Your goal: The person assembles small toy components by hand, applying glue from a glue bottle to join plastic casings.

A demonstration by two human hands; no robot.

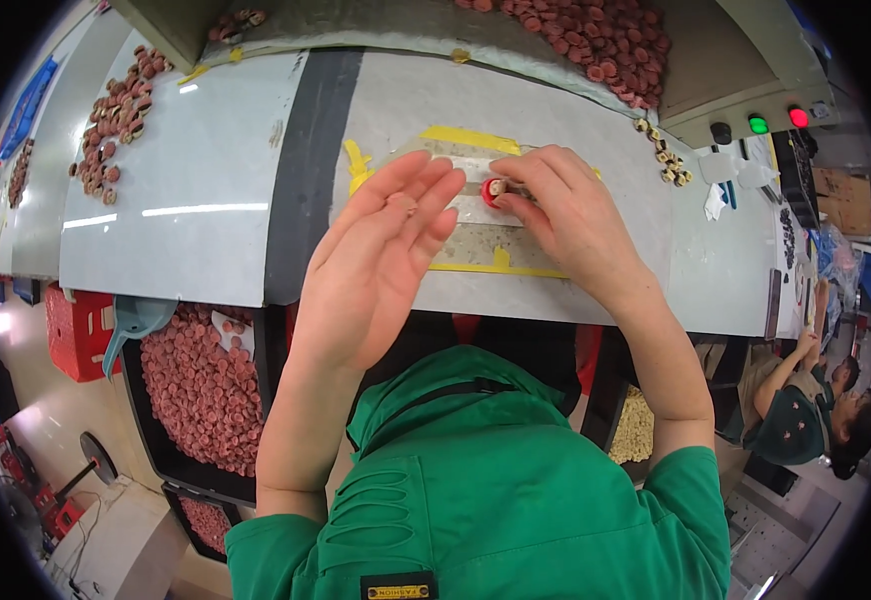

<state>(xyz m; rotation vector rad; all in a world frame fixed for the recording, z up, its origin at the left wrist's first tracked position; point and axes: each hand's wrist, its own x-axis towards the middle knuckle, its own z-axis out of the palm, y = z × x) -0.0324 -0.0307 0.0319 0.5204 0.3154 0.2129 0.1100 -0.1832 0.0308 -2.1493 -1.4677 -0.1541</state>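
My right hand [571,215] is closed in a pinch over the work board. Its thumb and fingertips are at a small round red-and-cream piece [493,192]; part of the piece is hidden by the fingers. To its left, my left hand [371,240] is raised above the board's left edge, its fingers stretched and slightly curved, palm towards the right hand. A small pinkish spot shows among its fingers; I cannot tell whether it is a piece or a fingertip. Under both hands lies a grey board [476,245] with yellow tape [471,137] along its edges.
A heap of pinkish-red round pieces [596,45] lies at the back under a machine housing with lit buttons [759,124]. More pieces [111,125] are scattered at left, and cream ones [668,165] at right. A black bin [141,420] stands below left. Another person [796,410] sits at right.
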